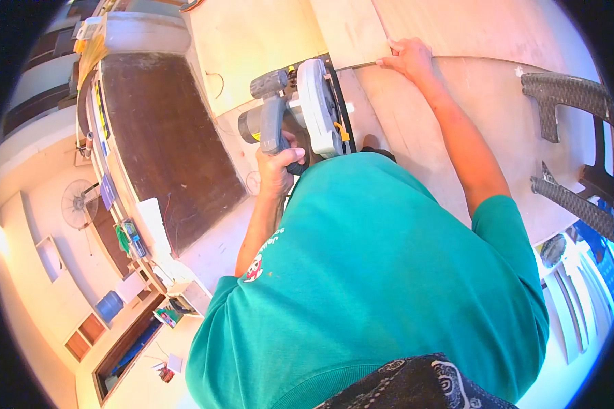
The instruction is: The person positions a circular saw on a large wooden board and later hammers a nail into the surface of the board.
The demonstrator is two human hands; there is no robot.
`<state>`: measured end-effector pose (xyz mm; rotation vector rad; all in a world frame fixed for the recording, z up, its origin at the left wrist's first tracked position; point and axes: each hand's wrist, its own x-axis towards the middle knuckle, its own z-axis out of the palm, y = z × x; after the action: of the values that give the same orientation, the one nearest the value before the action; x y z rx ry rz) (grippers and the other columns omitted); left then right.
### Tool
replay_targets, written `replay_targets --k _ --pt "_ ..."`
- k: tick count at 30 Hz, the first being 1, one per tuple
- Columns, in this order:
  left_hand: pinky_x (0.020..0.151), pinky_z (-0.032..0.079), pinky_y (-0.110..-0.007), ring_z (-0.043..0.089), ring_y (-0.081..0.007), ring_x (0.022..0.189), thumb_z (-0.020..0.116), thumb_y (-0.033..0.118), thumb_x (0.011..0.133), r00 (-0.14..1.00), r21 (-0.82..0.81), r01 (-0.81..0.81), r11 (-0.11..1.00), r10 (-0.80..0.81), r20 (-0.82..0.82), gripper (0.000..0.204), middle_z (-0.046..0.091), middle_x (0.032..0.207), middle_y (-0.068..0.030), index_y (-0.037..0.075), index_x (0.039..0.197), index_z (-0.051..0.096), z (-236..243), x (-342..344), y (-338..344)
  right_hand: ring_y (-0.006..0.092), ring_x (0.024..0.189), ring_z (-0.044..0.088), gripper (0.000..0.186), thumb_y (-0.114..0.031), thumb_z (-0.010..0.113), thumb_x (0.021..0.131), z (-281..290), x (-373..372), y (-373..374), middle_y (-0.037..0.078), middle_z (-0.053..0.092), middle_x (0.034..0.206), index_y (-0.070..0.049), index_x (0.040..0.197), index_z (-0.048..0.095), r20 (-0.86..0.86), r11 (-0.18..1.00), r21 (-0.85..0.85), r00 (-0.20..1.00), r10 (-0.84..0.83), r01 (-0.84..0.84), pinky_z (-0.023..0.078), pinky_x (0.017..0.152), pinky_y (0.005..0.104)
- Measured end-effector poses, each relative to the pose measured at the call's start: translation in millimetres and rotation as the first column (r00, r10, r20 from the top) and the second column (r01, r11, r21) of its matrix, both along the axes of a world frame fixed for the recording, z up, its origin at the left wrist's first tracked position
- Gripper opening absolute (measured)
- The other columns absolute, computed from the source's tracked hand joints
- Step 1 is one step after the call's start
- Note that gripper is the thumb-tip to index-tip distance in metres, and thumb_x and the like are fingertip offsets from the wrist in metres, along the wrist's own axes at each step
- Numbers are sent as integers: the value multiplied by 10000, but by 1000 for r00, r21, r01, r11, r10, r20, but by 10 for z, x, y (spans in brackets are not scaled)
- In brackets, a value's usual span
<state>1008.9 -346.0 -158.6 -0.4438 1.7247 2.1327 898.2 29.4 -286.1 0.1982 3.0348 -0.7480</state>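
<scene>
My left hand [280, 167] is closed round the rear handle of a circular saw [318, 109] with a grey-black body and a pale blade guard. The saw sits at the near edge of a pale plywood sheet [259, 41], close in front of my green shirt. Farther right, my right hand [412, 60] rests on the sheet's edge with thumb and fingers apart. Beneath that edge lies another pale board [450, 102]. The saw's blade and the cut line are mostly hidden by the guard and base.
A dark brown panel [174, 136] lies left of the saw. At the right stand dark woven-pattern chair parts [559, 88], near my right arm. A standing fan [80, 203], a blue water jug [109, 305] and shelves [85, 335] are at the left.
</scene>
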Motion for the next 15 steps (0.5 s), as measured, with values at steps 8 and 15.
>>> replay_targets --k 8,15 --pt "558 508 -357 596 -221 586 742 24 637 1000 29 7 1000 -6 -24 353 596 794 -93 -22 965 618 87 -184 23 294 1058 647 628 -639 832 685 48 -32 -28 44 749 956 -175 1106 792 67 999 40 998 -21 18 494 927 461" --pt "558 511 -354 601 -222 584 730 9 648 999 56 18 998 -16 -35 340 596 779 -97 -29 966 616 85 -218 14 295 1078 646 627 -647 823 693 -34 -13 -53 41 751 977 -182 1113 784 -13 998 58 1000 -27 28 496 937 459"
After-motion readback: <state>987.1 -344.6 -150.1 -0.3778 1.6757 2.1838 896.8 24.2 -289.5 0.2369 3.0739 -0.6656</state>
